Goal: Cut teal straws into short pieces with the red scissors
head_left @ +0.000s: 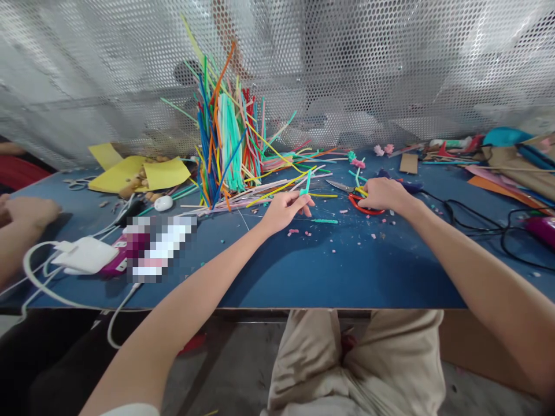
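Between the thumb and fingers of my left hand [284,212] a short teal pipe cleaner [308,181] is pinched, its end sticking up. My right hand [381,193] is closed over the handles of a pair of scissors [366,211] with red and yellow grips. The scissor blades point left, toward my left hand, and look slightly apart. A teal fuzzy strip [325,221] lies on the blue table just right of my left hand. Small pink scraps [293,231] are scattered around it. Behind them are a pink fuzzy piece [358,163] and pale pink ones [383,150].
A tall bundle of coloured pipe cleaners [232,144] stands against the perforated metal panel [347,69]. Left are yellow paper [115,176], a white charger [89,255], cables and a blurred-out device [165,248]. Another person's hand [34,216] is at far left. Black cables [468,225] lie right.
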The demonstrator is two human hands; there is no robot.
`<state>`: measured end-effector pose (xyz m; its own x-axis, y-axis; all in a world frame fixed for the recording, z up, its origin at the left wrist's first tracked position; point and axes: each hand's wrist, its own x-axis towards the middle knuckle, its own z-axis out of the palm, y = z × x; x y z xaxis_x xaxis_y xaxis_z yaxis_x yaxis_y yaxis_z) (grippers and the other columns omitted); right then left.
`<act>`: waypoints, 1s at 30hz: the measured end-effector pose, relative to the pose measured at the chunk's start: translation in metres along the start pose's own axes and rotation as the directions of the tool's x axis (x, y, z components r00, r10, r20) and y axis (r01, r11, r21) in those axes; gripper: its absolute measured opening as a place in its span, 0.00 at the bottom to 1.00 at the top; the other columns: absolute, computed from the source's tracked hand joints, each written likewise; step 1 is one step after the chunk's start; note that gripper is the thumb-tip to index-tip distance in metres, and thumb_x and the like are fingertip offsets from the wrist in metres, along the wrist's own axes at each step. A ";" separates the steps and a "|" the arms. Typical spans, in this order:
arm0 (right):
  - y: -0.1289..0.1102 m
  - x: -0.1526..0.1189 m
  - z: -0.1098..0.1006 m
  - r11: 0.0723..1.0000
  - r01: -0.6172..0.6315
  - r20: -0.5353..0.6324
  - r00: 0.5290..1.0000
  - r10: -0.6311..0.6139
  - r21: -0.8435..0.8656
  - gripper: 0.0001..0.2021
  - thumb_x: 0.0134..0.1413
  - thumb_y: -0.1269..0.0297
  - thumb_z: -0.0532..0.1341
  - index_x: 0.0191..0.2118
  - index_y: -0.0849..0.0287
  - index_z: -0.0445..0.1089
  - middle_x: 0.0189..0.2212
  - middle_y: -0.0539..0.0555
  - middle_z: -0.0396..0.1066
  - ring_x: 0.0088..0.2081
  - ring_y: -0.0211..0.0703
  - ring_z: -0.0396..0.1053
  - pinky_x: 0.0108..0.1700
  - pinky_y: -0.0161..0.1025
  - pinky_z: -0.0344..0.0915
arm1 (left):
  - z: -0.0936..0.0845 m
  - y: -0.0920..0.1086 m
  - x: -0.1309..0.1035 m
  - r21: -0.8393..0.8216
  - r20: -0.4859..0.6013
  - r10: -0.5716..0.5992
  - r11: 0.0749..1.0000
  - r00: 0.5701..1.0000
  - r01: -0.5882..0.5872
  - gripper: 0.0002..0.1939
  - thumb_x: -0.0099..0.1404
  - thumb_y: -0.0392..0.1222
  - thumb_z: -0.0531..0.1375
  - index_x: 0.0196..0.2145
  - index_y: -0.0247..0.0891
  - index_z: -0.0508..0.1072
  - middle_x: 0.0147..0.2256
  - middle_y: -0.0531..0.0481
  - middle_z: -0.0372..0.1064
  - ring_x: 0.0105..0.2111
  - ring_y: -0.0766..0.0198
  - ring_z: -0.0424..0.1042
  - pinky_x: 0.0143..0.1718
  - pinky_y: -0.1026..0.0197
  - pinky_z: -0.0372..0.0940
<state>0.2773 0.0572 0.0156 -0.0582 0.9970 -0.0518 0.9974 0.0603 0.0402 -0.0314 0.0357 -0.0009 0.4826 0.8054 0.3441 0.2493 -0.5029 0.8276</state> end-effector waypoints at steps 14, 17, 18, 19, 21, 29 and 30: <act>0.010 -0.005 0.000 0.979 0.067 -0.248 0.969 -0.018 0.192 0.18 0.55 0.47 0.62 0.31 0.58 0.74 0.26 0.58 0.72 0.30 0.51 0.69 0.34 0.45 0.58 | 0.001 -0.002 0.001 -0.031 -0.063 -0.031 0.999 0.998 0.029 0.23 0.73 0.57 0.58 0.36 0.34 0.80 0.26 0.47 0.77 0.25 0.67 0.70 0.31 0.64 0.66; 0.012 -0.007 -0.003 0.861 0.147 -0.236 0.971 -0.032 0.487 0.24 0.52 0.37 0.65 0.28 0.56 0.70 0.24 0.53 0.68 0.26 0.43 0.62 0.31 0.43 0.54 | 0.001 -0.002 0.001 -0.008 -0.190 -0.051 0.999 0.981 0.050 0.23 0.73 0.57 0.58 0.35 0.34 0.80 0.25 0.48 0.77 0.22 0.69 0.67 0.27 0.65 0.63; 0.011 -0.009 -0.005 0.808 0.172 -0.211 0.976 -0.061 0.564 0.26 0.49 0.34 0.66 0.29 0.56 0.69 0.24 0.52 0.67 0.26 0.42 0.60 0.31 0.42 0.54 | 0.001 -0.002 0.001 -0.012 -0.224 -0.053 0.999 0.973 0.051 0.23 0.73 0.57 0.58 0.36 0.35 0.80 0.25 0.48 0.76 0.21 0.70 0.66 0.26 0.65 0.62; 0.010 -0.011 -0.007 0.757 0.195 -0.180 0.978 -0.104 0.623 0.27 0.48 0.33 0.67 0.30 0.55 0.69 0.24 0.51 0.67 0.26 0.41 0.60 0.30 0.42 0.54 | 0.000 -0.001 0.001 -0.025 -0.244 -0.054 0.998 0.968 0.049 0.23 0.73 0.57 0.58 0.36 0.35 0.80 0.25 0.48 0.76 0.21 0.70 0.66 0.25 0.66 0.61; 0.006 -0.015 -0.010 0.686 0.241 -0.117 0.968 -0.223 0.687 0.28 0.45 0.32 0.68 0.34 0.55 0.69 0.27 0.51 0.68 0.28 0.41 0.61 0.31 0.41 0.55 | 0.000 0.002 0.000 -0.064 -0.237 -0.058 0.997 0.970 0.044 0.23 0.73 0.57 0.58 0.35 0.35 0.81 0.25 0.48 0.76 0.20 0.70 0.65 0.25 0.66 0.61; -0.010 -0.027 -0.011 0.596 0.366 -0.106 0.899 -0.425 0.715 0.27 0.48 0.38 0.70 0.36 0.54 0.62 0.27 0.47 0.62 0.29 0.39 0.57 0.32 0.40 0.55 | 0.005 0.012 -0.003 -0.114 -0.099 -0.125 0.987 0.987 0.114 0.22 0.71 0.57 0.60 0.34 0.35 0.80 0.25 0.48 0.76 0.22 0.69 0.67 0.27 0.65 0.63; -0.012 -0.028 -0.011 0.604 0.367 -0.096 0.897 -0.432 0.708 0.26 0.48 0.38 0.70 0.36 0.54 0.62 0.27 0.47 0.62 0.29 0.39 0.57 0.32 0.40 0.55 | 0.005 0.012 -0.003 -0.115 -0.104 -0.118 0.988 0.988 0.106 0.22 0.71 0.58 0.60 0.34 0.35 0.80 0.25 0.48 0.77 0.23 0.69 0.68 0.28 0.65 0.64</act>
<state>0.2666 0.0287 0.0271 -0.4875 0.8725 0.0323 0.6113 0.3675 -0.7009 -0.0256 0.0253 0.0060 0.3595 0.8874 0.2885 0.2010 -0.3756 0.9047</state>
